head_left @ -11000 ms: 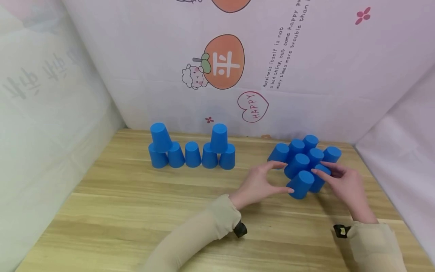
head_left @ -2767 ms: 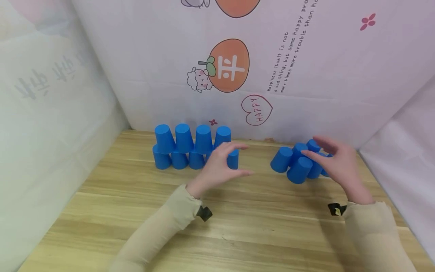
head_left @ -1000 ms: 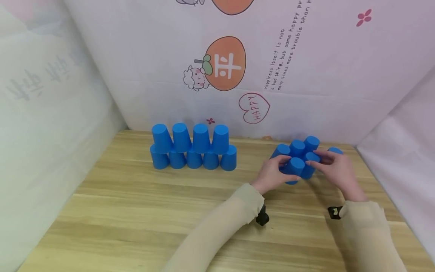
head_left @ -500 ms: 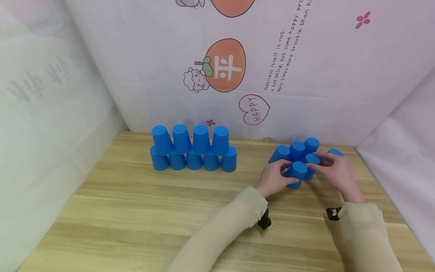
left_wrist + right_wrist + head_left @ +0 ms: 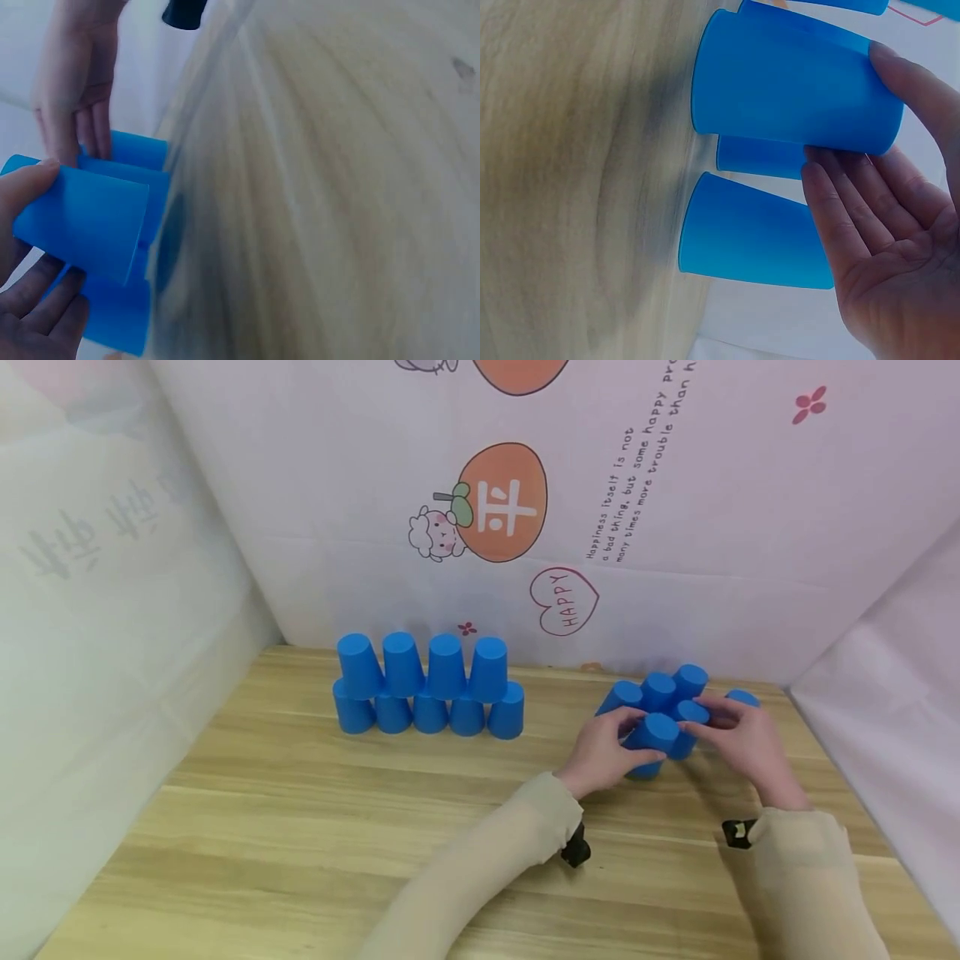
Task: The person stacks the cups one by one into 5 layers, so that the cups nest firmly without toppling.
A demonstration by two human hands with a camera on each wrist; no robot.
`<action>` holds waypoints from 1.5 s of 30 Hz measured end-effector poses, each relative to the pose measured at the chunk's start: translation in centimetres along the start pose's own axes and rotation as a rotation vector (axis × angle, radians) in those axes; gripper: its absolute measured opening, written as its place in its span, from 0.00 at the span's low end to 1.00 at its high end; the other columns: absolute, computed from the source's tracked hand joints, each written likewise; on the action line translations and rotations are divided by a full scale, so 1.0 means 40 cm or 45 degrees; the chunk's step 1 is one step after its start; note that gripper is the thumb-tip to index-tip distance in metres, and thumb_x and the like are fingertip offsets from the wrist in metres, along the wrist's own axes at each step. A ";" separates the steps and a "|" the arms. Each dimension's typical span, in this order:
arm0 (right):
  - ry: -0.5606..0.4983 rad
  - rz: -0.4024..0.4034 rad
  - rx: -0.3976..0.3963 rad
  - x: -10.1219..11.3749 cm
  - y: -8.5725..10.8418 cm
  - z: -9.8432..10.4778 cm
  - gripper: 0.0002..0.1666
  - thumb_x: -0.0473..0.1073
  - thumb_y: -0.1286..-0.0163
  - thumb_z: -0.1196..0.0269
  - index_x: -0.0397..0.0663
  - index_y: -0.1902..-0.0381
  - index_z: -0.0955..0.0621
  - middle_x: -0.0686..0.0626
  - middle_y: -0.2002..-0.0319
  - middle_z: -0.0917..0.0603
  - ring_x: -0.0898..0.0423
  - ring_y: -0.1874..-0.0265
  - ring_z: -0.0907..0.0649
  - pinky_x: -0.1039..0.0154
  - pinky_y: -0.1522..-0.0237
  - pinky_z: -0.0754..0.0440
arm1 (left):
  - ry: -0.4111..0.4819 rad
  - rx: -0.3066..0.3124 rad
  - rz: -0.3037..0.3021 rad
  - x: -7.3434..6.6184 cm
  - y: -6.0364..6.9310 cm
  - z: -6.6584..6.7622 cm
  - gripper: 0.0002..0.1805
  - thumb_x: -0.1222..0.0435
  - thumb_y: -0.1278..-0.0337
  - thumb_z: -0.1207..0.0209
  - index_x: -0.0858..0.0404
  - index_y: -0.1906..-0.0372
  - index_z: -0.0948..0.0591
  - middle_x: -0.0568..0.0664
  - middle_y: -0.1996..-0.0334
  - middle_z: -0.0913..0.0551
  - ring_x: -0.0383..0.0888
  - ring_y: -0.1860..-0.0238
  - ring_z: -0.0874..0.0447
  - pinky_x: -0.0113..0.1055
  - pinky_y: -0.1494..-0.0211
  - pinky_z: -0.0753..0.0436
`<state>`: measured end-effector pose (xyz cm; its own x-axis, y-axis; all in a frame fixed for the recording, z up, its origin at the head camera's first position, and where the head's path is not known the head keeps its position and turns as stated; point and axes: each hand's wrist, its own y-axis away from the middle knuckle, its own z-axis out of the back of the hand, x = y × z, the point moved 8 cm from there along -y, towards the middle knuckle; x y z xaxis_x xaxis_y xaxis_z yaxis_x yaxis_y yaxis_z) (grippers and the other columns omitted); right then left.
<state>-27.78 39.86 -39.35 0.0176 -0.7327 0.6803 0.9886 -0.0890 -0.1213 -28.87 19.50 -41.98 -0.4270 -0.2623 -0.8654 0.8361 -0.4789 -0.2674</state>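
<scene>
In the head view my left hand (image 5: 603,752) grips a blue cup (image 5: 651,735) at the front of the right-hand cluster. The left wrist view shows this cup (image 5: 82,217) tilted, its rim slightly off the table, thumb on one side and fingers on the other. My right hand (image 5: 750,747) holds another upside-down blue cup (image 5: 688,718) just behind it. In the right wrist view the thumb presses near that cup's base (image 5: 795,82), with the fingers (image 5: 847,202) along the opposite side. Neighbouring cups are partly hidden by the hands.
At the left stands a two-tier wall of upside-down blue cups: a bottom row (image 5: 429,714) and an upper row (image 5: 446,664) resting across it. More cups (image 5: 658,689) stand behind the hands, one (image 5: 742,697) at the far right. A printed cloth (image 5: 375,568) rises behind the wooden table (image 5: 337,827).
Over the span, the wall's upper tier grew from two cups to several, and the cluster shrank. My left hand came back from the wall and took hold of a cup, which has now lifted slightly.
</scene>
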 end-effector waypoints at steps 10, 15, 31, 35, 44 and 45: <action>0.031 -0.008 -0.008 -0.004 0.000 -0.001 0.43 0.61 0.33 0.30 0.33 0.35 0.24 0.28 0.41 0.22 0.30 0.46 0.19 0.49 0.56 0.14 | 0.107 -0.067 -0.076 -0.047 0.022 0.121 0.31 0.51 0.41 0.29 0.54 0.34 0.23 0.41 0.39 0.19 0.37 0.41 0.21 0.36 0.40 0.21; 0.025 -0.011 0.000 -0.003 0.003 -0.002 0.43 0.61 0.34 0.30 0.34 0.35 0.24 0.28 0.41 0.22 0.31 0.46 0.19 0.58 0.60 0.13 | 0.100 -0.141 -0.166 -0.085 0.043 0.201 0.31 0.51 0.41 0.28 0.53 0.34 0.22 0.41 0.40 0.19 0.36 0.42 0.20 0.33 0.39 0.23; 0.014 -0.031 0.016 0.000 0.006 0.000 0.45 0.64 0.35 0.30 0.35 0.34 0.25 0.29 0.41 0.22 0.32 0.45 0.19 0.78 0.66 0.22 | 0.051 -0.344 -0.203 -0.073 0.149 0.440 0.31 0.52 0.43 0.26 0.55 0.36 0.21 0.41 0.46 0.16 0.36 0.46 0.19 0.45 0.40 0.20; 0.011 -0.035 0.020 -0.002 0.006 -0.001 0.46 0.64 0.35 0.30 0.35 0.34 0.25 0.29 0.41 0.22 0.32 0.45 0.19 0.78 0.66 0.22 | 0.036 -0.398 -0.235 -0.083 0.176 0.494 0.31 0.55 0.44 0.25 0.56 0.37 0.21 0.43 0.45 0.17 0.38 0.45 0.20 0.48 0.39 0.21; 0.004 -0.055 0.026 -0.008 0.006 -0.002 0.46 0.64 0.35 0.30 0.35 0.34 0.25 0.30 0.40 0.22 0.33 0.44 0.19 0.76 0.65 0.21 | 0.026 -0.504 -0.238 -0.090 0.234 0.596 0.31 0.58 0.47 0.23 0.56 0.37 0.20 0.43 0.44 0.17 0.39 0.44 0.20 0.50 0.37 0.23; 0.002 -0.055 0.026 -0.008 0.006 -0.002 0.46 0.64 0.35 0.30 0.35 0.34 0.25 0.30 0.40 0.22 0.33 0.44 0.19 0.77 0.65 0.22 | 0.028 -0.517 -0.238 -0.091 0.239 0.608 0.31 0.58 0.47 0.23 0.56 0.37 0.20 0.43 0.44 0.17 0.40 0.44 0.20 0.51 0.38 0.23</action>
<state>-27.55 40.03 -39.64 -0.0255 -0.7298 0.6832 0.9913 -0.1067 -0.0770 -27.69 -4.51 -31.07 -0.5800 -0.1824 -0.7940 0.8145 -0.1477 -0.5610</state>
